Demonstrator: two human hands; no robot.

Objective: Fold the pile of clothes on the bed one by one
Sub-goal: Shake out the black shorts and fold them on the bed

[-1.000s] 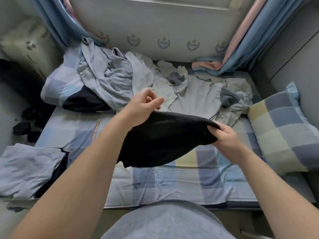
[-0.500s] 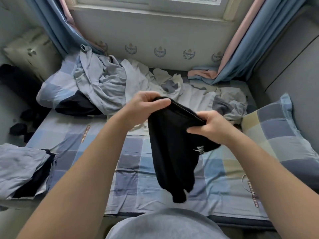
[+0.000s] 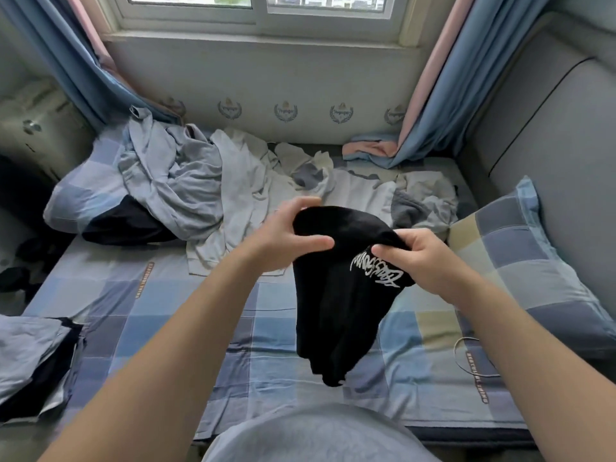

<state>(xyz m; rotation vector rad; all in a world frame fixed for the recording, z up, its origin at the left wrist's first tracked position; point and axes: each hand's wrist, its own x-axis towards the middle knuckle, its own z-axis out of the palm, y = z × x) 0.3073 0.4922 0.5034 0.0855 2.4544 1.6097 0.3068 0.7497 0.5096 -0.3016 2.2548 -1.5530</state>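
A black garment (image 3: pixel 336 305) with white script lettering hangs in the air above the checked bed sheet (image 3: pixel 160 315). My left hand (image 3: pixel 286 238) grips its upper left edge, thumb across the front. My right hand (image 3: pixel 423 258) pinches the upper right edge beside the lettering. The cloth droops down to a narrow end over the sheet. Behind my hands lies the pile of unfolded clothes (image 3: pixel 206 188), grey, pale blue and white, spread across the far half of the bed.
A checked pillow (image 3: pixel 533 261) lies at the right against a grey padded wall. Folded grey and dark clothes (image 3: pixel 30 358) sit at the bed's left front corner. Blue-pink curtains (image 3: pixel 443 95) hang either side of the window. A thin dark cord (image 3: pixel 466 358) loops on the sheet.
Both hands have come closer together and lifted the black garment off the bed; it now hangs lengthwise with the white lettering facing me. The view has tilted up toward the window.
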